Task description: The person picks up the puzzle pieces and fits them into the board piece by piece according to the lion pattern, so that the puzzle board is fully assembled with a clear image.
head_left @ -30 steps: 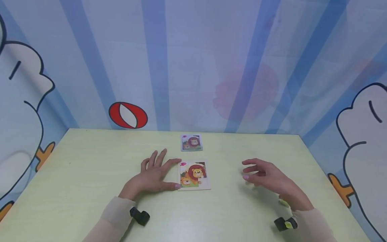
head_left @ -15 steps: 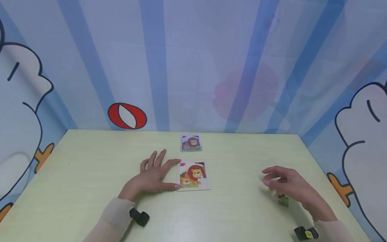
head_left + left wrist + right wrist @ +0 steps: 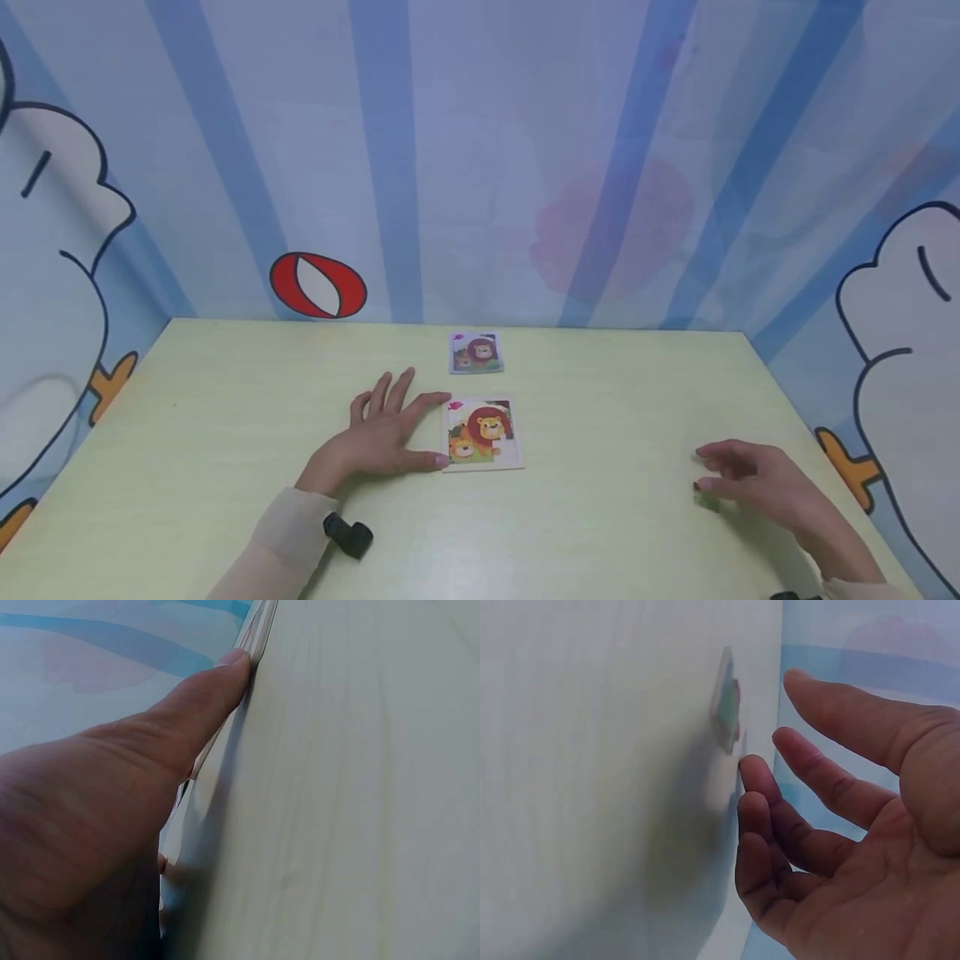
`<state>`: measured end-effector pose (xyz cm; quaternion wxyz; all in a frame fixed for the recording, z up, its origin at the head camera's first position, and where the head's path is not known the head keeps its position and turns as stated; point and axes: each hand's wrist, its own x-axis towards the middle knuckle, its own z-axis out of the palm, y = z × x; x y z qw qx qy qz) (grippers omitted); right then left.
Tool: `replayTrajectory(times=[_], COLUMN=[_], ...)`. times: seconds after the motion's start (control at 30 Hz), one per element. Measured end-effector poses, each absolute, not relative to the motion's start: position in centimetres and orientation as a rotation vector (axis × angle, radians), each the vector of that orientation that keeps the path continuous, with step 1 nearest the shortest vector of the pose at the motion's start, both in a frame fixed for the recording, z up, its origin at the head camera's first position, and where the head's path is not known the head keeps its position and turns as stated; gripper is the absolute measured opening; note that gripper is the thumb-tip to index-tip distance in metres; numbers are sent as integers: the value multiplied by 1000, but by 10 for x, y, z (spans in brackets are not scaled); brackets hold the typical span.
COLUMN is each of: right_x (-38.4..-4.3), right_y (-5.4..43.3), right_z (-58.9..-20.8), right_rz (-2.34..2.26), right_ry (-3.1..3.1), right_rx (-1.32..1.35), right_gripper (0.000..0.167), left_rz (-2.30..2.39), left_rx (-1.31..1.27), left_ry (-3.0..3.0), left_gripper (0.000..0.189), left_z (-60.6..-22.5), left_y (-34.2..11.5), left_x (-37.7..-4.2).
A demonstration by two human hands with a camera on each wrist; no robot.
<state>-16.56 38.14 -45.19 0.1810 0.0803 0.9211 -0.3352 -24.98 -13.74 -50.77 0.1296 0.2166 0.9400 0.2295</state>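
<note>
A square lion jigsaw puzzle (image 3: 483, 432) lies in a pale tray (image 3: 519, 450) near the middle of the table, with a bare patch at its lower right. My left hand (image 3: 371, 442) is spread along the tray's left side, index fingertip at the upper corner and thumb at the lower one. The left wrist view shows that thumb (image 3: 199, 701) against the tray edge. On the right lies a small green-and-red puzzle piece (image 3: 707, 502), partly covered by my right hand (image 3: 783, 492). In the right wrist view, the fingers are loosely bent, apart from the piece (image 3: 726, 705).
Behind the tray lies a smaller card (image 3: 476, 353) with the same lion picture. A blue striped backdrop (image 3: 480, 167) rises at the far edge of the pale wooden table (image 3: 585, 533).
My right hand has moved right and towards me, away from the tray and over to the loose puzzle piece. The left hand and the tray have stayed put.
</note>
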Motion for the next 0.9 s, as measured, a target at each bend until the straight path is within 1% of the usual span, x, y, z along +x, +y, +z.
replayTrajectory(times=[0.1, 0.3, 0.57, 0.8, 0.9], right_x=[-163, -162, -163, -165, -166], right_y=[384, 384, 379, 377, 376], right_z=[-456, -462, -464, -464, -462], right_rz=[-924, -841, -738, -741, -768], right_ry=[2593, 2621, 2694, 2719, 2751], right_rx=[258, 289, 255, 240, 195], right_gripper=[67, 62, 48, 41, 38], left_rz=[664, 668, 675, 668, 679], left_rx=[629, 630, 629, 614, 619], left_ry=[2735, 2733, 2729, 2720, 2716], left_gripper=[95, 95, 95, 95, 94], left_z=[-510, -510, -510, -507, -506], left_y=[-138, -138, -139, -138, -138], left_x=[-252, -251, -251, -249, -249])
